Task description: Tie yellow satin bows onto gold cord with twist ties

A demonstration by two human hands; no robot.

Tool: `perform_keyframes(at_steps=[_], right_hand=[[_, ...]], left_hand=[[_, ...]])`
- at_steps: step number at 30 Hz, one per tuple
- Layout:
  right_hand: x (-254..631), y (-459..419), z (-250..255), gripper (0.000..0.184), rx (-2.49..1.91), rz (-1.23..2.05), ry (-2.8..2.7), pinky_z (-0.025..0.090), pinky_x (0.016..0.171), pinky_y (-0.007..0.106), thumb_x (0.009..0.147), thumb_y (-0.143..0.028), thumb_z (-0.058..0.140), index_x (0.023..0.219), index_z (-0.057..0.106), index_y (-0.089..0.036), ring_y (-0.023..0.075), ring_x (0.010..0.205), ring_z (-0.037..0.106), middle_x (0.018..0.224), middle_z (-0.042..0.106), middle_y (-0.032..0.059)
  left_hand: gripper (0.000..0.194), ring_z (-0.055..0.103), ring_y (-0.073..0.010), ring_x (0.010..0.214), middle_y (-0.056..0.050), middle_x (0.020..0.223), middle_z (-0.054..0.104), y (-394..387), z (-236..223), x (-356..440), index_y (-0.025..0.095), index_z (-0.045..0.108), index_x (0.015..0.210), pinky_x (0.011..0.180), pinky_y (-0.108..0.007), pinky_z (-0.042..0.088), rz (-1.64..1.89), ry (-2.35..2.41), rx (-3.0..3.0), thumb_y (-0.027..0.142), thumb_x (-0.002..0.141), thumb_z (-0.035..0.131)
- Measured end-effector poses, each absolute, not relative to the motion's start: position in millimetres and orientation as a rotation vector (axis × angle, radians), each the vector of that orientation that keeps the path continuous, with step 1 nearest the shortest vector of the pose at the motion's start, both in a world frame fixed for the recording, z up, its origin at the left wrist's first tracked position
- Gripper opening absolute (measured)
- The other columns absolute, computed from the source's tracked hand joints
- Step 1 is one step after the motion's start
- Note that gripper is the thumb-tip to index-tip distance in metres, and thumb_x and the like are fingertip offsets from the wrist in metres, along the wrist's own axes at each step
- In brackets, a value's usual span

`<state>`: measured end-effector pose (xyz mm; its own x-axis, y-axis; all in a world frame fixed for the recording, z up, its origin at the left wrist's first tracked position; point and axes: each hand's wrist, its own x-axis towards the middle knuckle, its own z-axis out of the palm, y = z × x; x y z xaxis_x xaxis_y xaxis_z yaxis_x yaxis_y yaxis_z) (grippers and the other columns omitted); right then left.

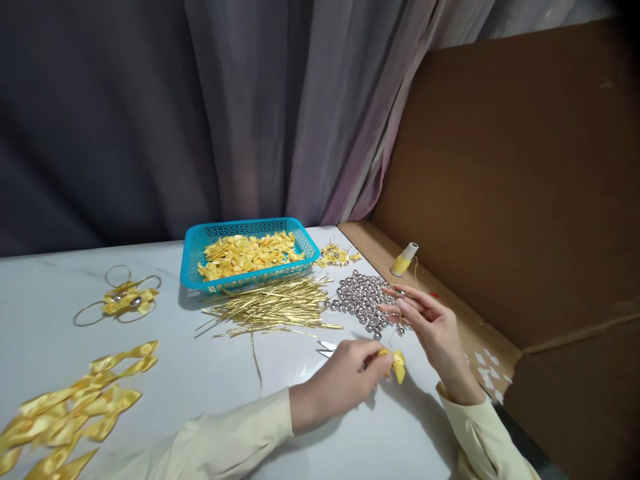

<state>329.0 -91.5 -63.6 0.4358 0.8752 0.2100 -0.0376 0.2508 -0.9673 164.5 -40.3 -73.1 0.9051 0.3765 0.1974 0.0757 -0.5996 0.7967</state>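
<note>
My left hand (347,373) pinches a yellow satin ribbon bow (399,368) above the table; part of the bow is hidden by the fingers. To the right and slightly higher, my right hand (434,325) has its thumb and fingers closed on a small shiny silver bead (401,293). A fine thread seems to run down between the right fingers and the bow. Behind the right fingertips spreads a pile of silver beads (363,297). The tips of a pair of scissors (327,348) show just beyond my left hand, which hides the rest.
A blue basket (185,263) of yellow bows stands at the back, with gold cords (275,307) before it. Yellow bows (75,413) and looped bow pieces (130,300) lie left. A thread spool (404,260) stands right, near a cardboard wall (525,167).
</note>
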Motion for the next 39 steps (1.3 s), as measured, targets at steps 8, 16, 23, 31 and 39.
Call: perform_keyframes(at_steps=[8,16,23,31,39], right_hand=[[319,-94,-44,0.035,-1.138,0.761,-1.022,0.058,0.070,0.036,0.073,-0.023,0.068,0.107,0.061,-0.020,0.0251,0.087,0.067,0.112,0.063,0.0096],[307,-96,-33,0.019,-1.239,0.602,-1.111,0.058,0.063,0.034,0.077,-0.029,0.063,0.093,0.070,-0.021,0.0197,0.066,0.067,0.087,0.071,0.0060],[290,-95,-15,0.024,-1.275,0.533,-1.173,0.042,0.034,0.028,0.077,-0.033,0.062,0.096,0.072,-0.023,0.0142,0.040,0.054,0.068,0.070,0.0043],[262,-89,35,0.018,-1.067,0.406,-1.202,0.049,0.043,0.027,0.077,-0.025,0.063,0.093,0.071,-0.026,0.0186,0.063,0.066,0.099,0.069,0.0041],[234,-87,85,0.018,-0.907,0.322,-1.362,0.053,0.042,0.024,0.080,-0.019,0.060,0.096,0.069,-0.023,0.0171,0.066,0.068,0.101,0.068,0.0041]], left_hand=[[0.032,0.052,-0.0111,0.063,-0.001,0.070,0.060,-33,-25,146,0.013,0.061,0.077,0.060,-0.023,0.040,0.355,0.402,1.906,0.031,0.091,0.037],[0.034,0.051,-0.0114,0.062,0.001,0.066,0.056,-24,0,116,0.015,0.060,0.076,0.060,-0.024,0.039,0.439,0.516,2.072,0.035,0.091,0.036],[0.034,0.050,-0.0104,0.063,0.002,0.065,0.054,-23,13,87,0.016,0.058,0.073,0.058,-0.022,0.035,0.491,0.576,2.184,0.034,0.092,0.036],[0.032,0.051,-0.0109,0.065,0.002,0.067,0.055,-23,21,59,0.017,0.058,0.073,0.061,-0.024,0.036,0.528,0.579,2.335,0.029,0.093,0.035],[0.033,0.050,-0.0126,0.068,0.001,0.070,0.053,-27,27,43,0.016,0.053,0.071,0.065,-0.027,0.036,0.544,0.594,2.370,0.028,0.094,0.032]])
